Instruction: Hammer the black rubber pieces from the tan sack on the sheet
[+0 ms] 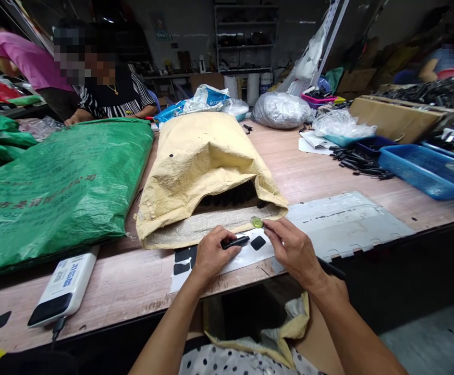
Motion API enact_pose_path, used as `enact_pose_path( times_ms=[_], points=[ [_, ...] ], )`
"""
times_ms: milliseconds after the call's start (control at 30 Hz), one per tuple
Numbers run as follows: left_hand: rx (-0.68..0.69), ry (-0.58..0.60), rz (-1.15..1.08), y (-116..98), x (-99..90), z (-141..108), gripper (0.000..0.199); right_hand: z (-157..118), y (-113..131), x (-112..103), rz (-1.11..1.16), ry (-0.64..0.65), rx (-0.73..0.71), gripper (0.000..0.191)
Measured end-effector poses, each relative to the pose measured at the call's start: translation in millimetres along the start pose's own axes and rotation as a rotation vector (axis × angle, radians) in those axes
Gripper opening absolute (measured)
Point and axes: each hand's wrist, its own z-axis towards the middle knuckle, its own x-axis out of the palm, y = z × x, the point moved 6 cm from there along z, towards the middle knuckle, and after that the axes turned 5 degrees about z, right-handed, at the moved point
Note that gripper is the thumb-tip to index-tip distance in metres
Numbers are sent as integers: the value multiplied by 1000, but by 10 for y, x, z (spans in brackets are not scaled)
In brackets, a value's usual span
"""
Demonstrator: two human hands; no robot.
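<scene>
My left hand (216, 252) is closed around a small black cylindrical part (236, 242), which points to the right. To its right, my right hand (291, 250) pinches a small round yellow-green piece (257, 222) at the front edge of the open yellow sack. A dark rod-like thing (331, 269) shows beside my right wrist. Between my hands, a black rounded-square piece (258, 242) lies on a white sheet (227, 268). The yellow sack (211, 151) lies just beyond, its mouth facing me, with dark items inside it.
A green sack (66, 187) and a white power bank (66, 284) are on the left. Right of my hands lies a grey plate (352, 219), with a blue tray (426, 169) and black parts (362, 162) farther back. Across the table sits a person (113, 99) in striped sleeves.
</scene>
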Motion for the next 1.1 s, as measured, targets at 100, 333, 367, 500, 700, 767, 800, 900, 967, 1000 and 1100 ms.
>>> enact_pose_path(
  times_ms=[100, 333, 367, 500, 700, 767, 800, 900, 967, 1000, 1100],
  points=[
    [-24, 3, -34, 10, 17, 6, 13, 0, 176, 84, 133, 75, -15, 27],
    [-49, -13, -31, -13, 15, 16, 12, -40, 395, 174, 130, 106, -29, 30],
    [-45, -13, -25, -15, 14, 15, 11, -48, 412, 184, 105, 120, -28, 30],
    [-46, -18, -24, -11, 15, 11, 10, -58, 414, 201, 4, 198, -10, 28],
    [-57, -13, -22, -4, 20, 14, 15, -38, 336, 35, 43, 59, 45, 30],
    [-54, -16, -19, -2, 20, 12, 15, -61, 334, 69, 39, 100, 40, 29],
    [-54, -15, -18, 1, 21, 10, 15, -74, 330, 96, 36, 126, 38, 28],
    [-56, -9, -5, 6, 22, 5, 15, -87, 274, 128, 31, 134, 44, 28],
    [-56, -2, 6, 4, 19, 5, 14, -66, 188, 100, 24, 80, 55, 28],
    [-54, 1, 10, 3, 16, 6, 14, -51, 130, 85, 13, 55, 63, 28],
    [-40, 9, 8, 4, 9, 15, 13, -4, -83, 61, -68, 19, 102, 24]
  ],
)
